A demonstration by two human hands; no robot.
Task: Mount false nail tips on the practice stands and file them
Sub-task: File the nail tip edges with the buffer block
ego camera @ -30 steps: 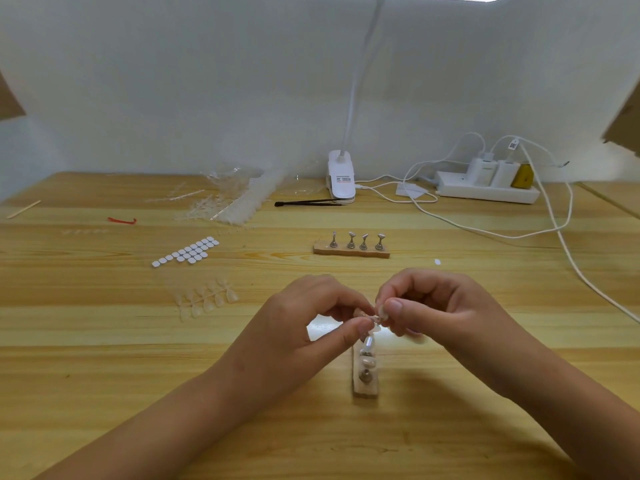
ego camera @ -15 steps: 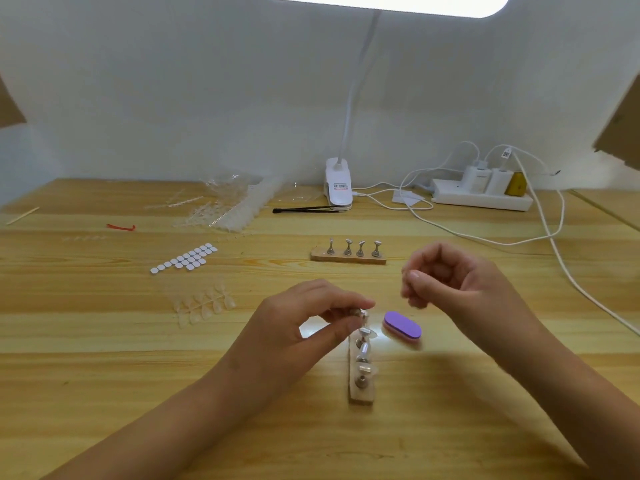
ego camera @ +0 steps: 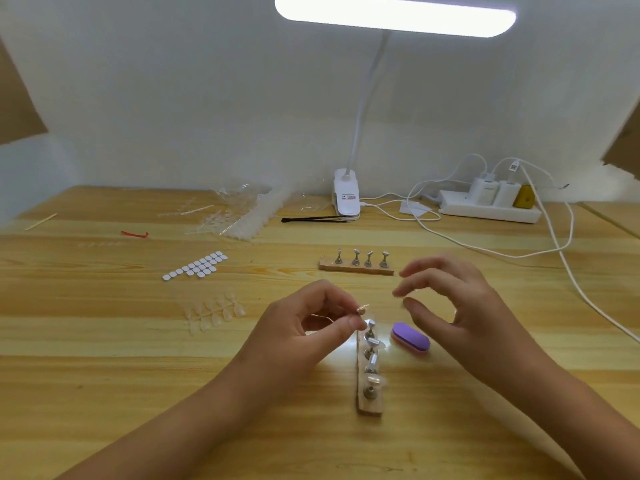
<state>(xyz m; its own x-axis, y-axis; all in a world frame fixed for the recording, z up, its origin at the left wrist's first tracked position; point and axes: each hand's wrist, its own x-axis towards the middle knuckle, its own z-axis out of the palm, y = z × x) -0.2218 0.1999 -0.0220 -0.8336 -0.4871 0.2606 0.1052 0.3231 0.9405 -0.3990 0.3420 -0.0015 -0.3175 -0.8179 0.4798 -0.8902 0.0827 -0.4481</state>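
Wooden practice stand (ego camera: 369, 405) lies lengthwise on the pale wood table (ego camera: 104, 358), its metal pegs carrying clear false nail tips (ego camera: 374, 378) | left hand (ego camera: 304, 327) pinches one small tip (ego camera: 362, 309) just above the stand's far end | right hand (ego camera: 460, 306) hovers apart, fingers loose, grasping nothing | purple oval buffer block (ego camera: 410, 339) beside the stand | second wooden stand (ego camera: 356, 268) beyond, four pegs bare | clear plastic bag (ego camera: 242, 206) of tip strips at the back
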